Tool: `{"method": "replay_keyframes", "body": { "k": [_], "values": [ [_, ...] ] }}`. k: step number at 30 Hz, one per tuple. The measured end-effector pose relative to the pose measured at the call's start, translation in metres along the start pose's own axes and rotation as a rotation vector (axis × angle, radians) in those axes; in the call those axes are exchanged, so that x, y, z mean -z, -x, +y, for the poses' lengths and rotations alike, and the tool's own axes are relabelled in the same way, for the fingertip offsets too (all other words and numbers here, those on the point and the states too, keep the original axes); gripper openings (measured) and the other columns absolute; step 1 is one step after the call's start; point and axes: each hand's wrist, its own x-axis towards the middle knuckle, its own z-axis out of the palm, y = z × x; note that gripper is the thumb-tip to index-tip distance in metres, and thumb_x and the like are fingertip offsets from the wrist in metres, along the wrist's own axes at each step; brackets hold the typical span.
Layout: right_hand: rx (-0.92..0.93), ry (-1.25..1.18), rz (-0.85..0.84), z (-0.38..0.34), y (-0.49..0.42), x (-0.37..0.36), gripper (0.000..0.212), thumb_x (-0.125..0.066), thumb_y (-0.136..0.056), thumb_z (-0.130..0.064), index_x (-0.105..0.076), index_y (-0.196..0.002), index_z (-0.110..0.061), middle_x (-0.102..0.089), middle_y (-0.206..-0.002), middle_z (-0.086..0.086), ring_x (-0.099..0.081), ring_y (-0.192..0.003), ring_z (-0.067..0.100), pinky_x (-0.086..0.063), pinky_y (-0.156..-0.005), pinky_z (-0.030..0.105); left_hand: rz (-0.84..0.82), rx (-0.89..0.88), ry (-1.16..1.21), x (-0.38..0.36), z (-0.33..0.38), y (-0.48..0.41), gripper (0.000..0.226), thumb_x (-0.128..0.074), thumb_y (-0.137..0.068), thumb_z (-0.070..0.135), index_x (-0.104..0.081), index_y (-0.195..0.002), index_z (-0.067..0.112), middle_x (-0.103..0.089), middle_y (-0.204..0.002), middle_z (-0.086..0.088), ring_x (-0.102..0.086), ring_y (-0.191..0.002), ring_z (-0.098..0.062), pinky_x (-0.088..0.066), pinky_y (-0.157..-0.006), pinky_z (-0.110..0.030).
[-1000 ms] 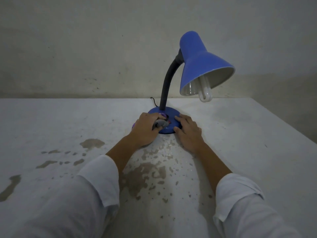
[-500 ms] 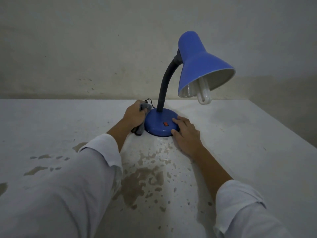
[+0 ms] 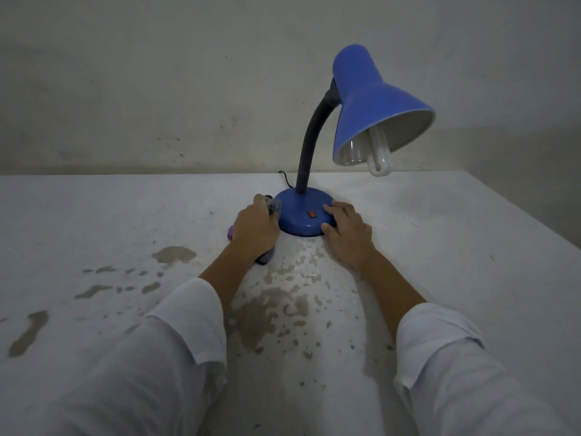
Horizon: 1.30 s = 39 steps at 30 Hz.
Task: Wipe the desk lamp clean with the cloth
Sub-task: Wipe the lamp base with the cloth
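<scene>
A blue desk lamp stands on the white table, with a round base (image 3: 298,215), a dark bendy neck (image 3: 309,143) and a cone shade (image 3: 374,105) holding a white bulb (image 3: 380,158). A red switch (image 3: 312,214) sits on the base. My left hand (image 3: 254,229) grips a bunched grey and purple cloth (image 3: 274,206) and holds it against the left side of the base. Most of the cloth is hidden under that hand. My right hand (image 3: 347,229) rests on the right rim of the base, thumb at the front edge.
The table (image 3: 456,247) has patches of worn paint near me and to the left. A black cord (image 3: 284,179) runs from behind the base toward the wall. The table's right edge slants away at far right.
My left hand with the cloth went from the front top of the base round to its back left, then came forward along the left side. The right hand stayed on the base.
</scene>
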Motion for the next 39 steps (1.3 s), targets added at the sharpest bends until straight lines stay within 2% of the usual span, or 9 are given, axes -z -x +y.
{"method": "replay_keyframes", "body": {
  "k": [11,14,19,21,23,26,28,33,39],
  "values": [
    [-0.022,0.009,-0.071,-0.003,0.002,0.004,0.046,-0.043,-0.096,-0.028,-0.037,-0.141,-0.021,-0.029,-0.152,0.001,-0.034,-0.136,0.022,-0.029,-0.109,0.040,-0.226,-0.211,-0.026,0.003,0.009,0.044,0.023,-0.040,-0.094,0.019,-0.050,-0.111,0.009,-0.065,-0.100,-0.018,-0.059,-0.091,-0.035,-0.048,-0.083,-0.046],
    [-0.043,-0.164,-0.103,-0.007,0.010,0.011,0.043,-0.040,-0.097,-0.021,-0.040,-0.139,-0.014,-0.030,-0.152,0.007,-0.030,-0.139,0.021,-0.023,-0.114,0.034,-0.227,-0.206,0.052,0.005,0.013,0.051,0.022,-0.044,-0.093,0.019,-0.051,-0.112,0.010,-0.064,-0.104,-0.014,-0.059,-0.092,-0.031,-0.049,-0.082,-0.043],
    [0.052,-0.274,0.148,-0.016,0.038,0.024,0.024,-0.050,-0.092,-0.012,-0.064,-0.110,-0.006,-0.064,-0.114,0.013,-0.057,-0.106,0.025,-0.039,-0.087,0.020,-0.083,-0.120,0.271,0.017,0.024,0.059,0.026,-0.062,-0.086,0.021,-0.049,-0.103,0.006,-0.056,-0.096,-0.007,-0.052,-0.084,-0.017,-0.040,-0.067,-0.023],
    [0.048,-0.343,0.129,-0.025,0.050,0.029,0.019,-0.050,-0.093,-0.015,-0.066,-0.099,-0.006,-0.068,-0.097,0.011,-0.059,-0.089,0.022,-0.041,-0.071,0.017,-0.061,-0.085,0.322,0.019,0.032,0.063,0.027,-0.067,-0.083,0.022,-0.050,-0.099,0.008,-0.057,-0.095,-0.007,-0.052,-0.084,-0.017,-0.040,-0.070,-0.023],
    [0.007,-0.451,0.061,-0.035,0.062,0.035,0.022,-0.046,-0.095,-0.020,-0.063,-0.092,-0.006,-0.065,-0.089,0.010,-0.059,-0.082,0.022,-0.044,-0.071,0.023,-0.059,-0.081,0.329,0.019,0.039,0.069,0.029,-0.068,-0.082,0.023,-0.054,-0.101,0.006,-0.056,-0.094,-0.006,-0.051,-0.084,-0.017,-0.038,-0.071,-0.023],
    [-0.030,-0.552,-0.018,-0.047,0.074,0.042,0.026,-0.042,-0.097,-0.031,-0.061,-0.100,-0.013,-0.062,-0.096,0.005,-0.057,-0.090,0.018,-0.044,-0.081,0.027,-0.087,-0.067,0.392,0.018,0.049,0.084,0.024,-0.063,-0.085,0.024,-0.055,-0.102,0.008,-0.056,-0.095,-0.003,-0.053,-0.085,-0.017,-0.040,-0.068,-0.022],
    [-0.028,-0.543,-0.061,-0.052,0.076,0.044,0.031,-0.042,-0.097,-0.033,-0.057,-0.115,-0.012,-0.061,-0.111,0.006,-0.056,-0.100,0.018,-0.042,-0.085,0.025,-0.146,-0.026,0.473,0.017,0.051,0.091,0.019,-0.059,-0.088,0.020,-0.054,-0.105,0.012,-0.058,-0.101,-0.003,-0.057,-0.092,-0.020,-0.048,-0.078,-0.027],
    [0.031,-0.471,-0.040,-0.055,0.077,0.047,0.036,-0.053,-0.091,-0.018,-0.051,-0.126,-0.012,-0.058,-0.118,0.007,-0.054,-0.102,0.017,-0.040,-0.081,0.021,-0.288,0.017,0.652,0.024,0.046,0.096,0.035,-0.050,-0.089,0.003,-0.052,-0.124,0.009,-0.059,-0.123,-0.014,-0.060,-0.109,-0.024,-0.052,-0.092,-0.034],
    [-0.017,-0.353,0.059,-0.054,0.058,0.051,0.040,-0.065,-0.080,-0.016,-0.054,-0.118,-0.013,-0.055,-0.104,0.000,-0.051,-0.093,0.014,-0.044,-0.080,0.025,-0.119,-0.058,0.345,0.035,0.007,0.064,0.031,-0.043,-0.087,-0.004,-0.060,-0.111,0.007,-0.063,-0.118,-0.008,-0.059,-0.110,-0.020,-0.043,-0.089,-0.020]
  ]
}}
